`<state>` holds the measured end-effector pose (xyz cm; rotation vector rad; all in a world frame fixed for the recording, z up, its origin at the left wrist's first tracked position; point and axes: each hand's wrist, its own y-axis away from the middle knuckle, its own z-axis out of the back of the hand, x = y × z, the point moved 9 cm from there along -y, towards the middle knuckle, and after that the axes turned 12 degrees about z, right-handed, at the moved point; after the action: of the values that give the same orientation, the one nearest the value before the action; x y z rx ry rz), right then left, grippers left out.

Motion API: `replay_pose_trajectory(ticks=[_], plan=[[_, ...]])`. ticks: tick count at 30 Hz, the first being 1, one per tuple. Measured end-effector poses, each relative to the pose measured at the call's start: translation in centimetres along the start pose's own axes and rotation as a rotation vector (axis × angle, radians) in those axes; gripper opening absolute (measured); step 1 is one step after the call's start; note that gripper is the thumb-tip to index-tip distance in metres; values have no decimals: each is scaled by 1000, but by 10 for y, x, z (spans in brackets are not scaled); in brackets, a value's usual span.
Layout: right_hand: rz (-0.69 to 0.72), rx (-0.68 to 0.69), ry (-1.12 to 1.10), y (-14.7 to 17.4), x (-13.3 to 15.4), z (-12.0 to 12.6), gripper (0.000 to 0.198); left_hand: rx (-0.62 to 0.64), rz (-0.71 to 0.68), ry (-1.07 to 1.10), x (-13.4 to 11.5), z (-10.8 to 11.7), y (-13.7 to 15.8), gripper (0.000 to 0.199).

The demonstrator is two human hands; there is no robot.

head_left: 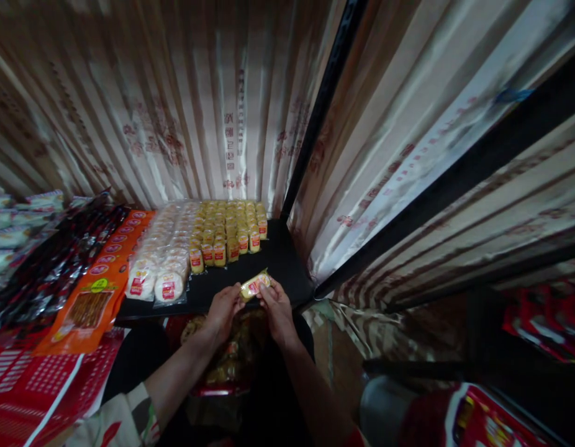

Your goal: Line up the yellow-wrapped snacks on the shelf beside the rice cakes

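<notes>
Between my two hands is a small wrapped snack cake point(251, 288) in clear film with a red and white label, held over the front edge of the black shelf point(273, 264). My left hand point(226, 308) pinches its left end, and my right hand point(277, 305) grips its right end with the thumb on the label. Just beyond, rows of similar yellow wrapped cakes point(220, 251) stand on the shelf. Beside them on the left are rows of round white wrapped cakes point(170, 287). Below my hands sits a red container of more yellow wrapped cakes point(229, 363), partly hidden by my forearms.
Orange snack packs point(89, 304) and dark shiny packets point(59, 267) lie to the left. A red plastic basket point(31, 385) stands at the lower left. A black metal post point(315, 112) rises before pale printed curtains point(199, 112). Red packages point(497, 416) are at lower right.
</notes>
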<state>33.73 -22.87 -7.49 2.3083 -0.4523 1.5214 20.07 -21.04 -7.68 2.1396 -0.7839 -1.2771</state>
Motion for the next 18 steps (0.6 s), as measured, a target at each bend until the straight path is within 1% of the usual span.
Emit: replay_pose_trajectory(ticks=[3,5,7,10,14,16,18], plan=[[44,15,53,-8,3,2,37,-35,1,17,5,-9,-10,18],[80,22,102,-20,6,6,36,-46,-24,-11,4,-18,-17,13],[132,25,161,-38,11,13,38,-80,-77,-88,-1,-25,-26,8],[255,4,274,-72,21,27,42,-141,-226,-312,-13,-40,-36,21],[362,-16,463,-118,30,34,44,-124,-440,-626,-26,-76,-43,34],[402,-11,539,-138,32,31,43,-137,-480,-706,-31,-90,-47,40],[436,-10,605,-155,34,26,42,-161,-473,-744,-35,-99,-53,42]])
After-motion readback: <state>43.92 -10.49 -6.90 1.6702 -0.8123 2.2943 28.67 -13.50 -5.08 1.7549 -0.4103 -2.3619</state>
